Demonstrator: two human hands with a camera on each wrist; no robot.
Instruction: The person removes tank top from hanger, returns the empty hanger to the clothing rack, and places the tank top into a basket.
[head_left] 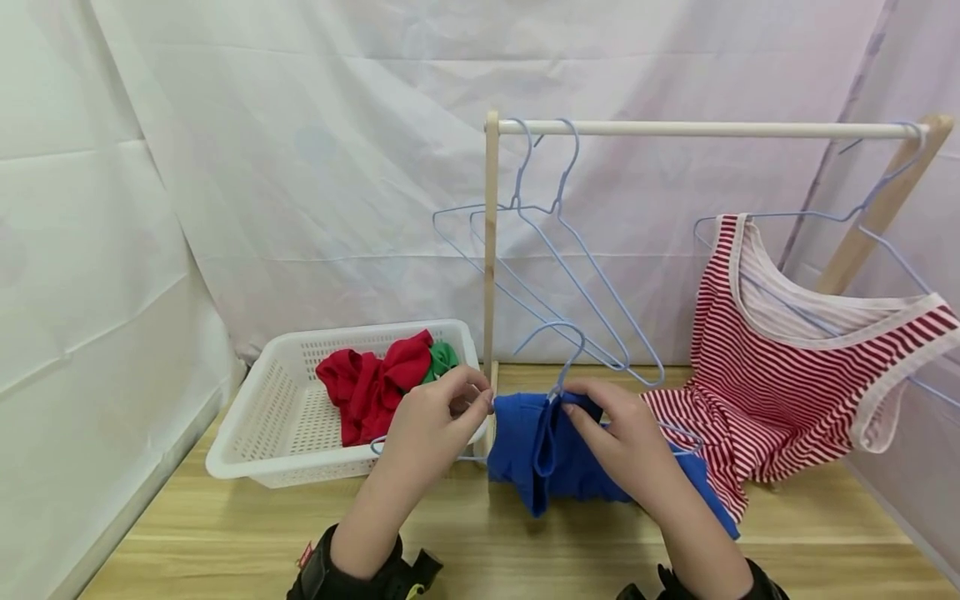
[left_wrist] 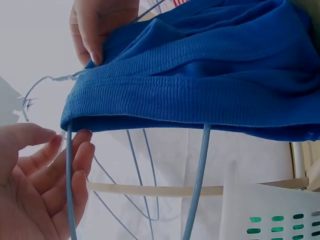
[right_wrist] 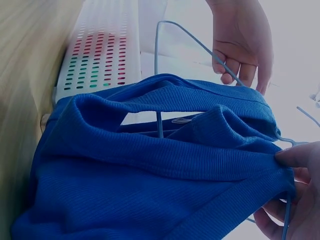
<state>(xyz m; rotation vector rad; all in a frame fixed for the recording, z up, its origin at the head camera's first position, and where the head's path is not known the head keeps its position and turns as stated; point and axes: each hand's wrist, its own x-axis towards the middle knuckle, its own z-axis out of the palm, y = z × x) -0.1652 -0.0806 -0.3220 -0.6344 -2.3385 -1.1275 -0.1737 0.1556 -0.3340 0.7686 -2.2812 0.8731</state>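
Note:
A blue top with ribbed edging hangs bunched on a light blue wire hanger, low over the table. My right hand pinches the top's edge beside the hanger's neck, thumb in front. At the hanger's other side is my left hand. Its fingers are loosely bent by the wire in the left wrist view, thumb apart from it, just outside the ribbed edge. The hanger's left end sticks out past the cloth, partly hidden by the left hand. Folds conceal part of the wire inside the top.
A white perforated basket at left holds red cloth and green cloth. Behind my hands stands a rack with a white rail. Two bare hangers hang at its left, a red-striped tank top at its right.

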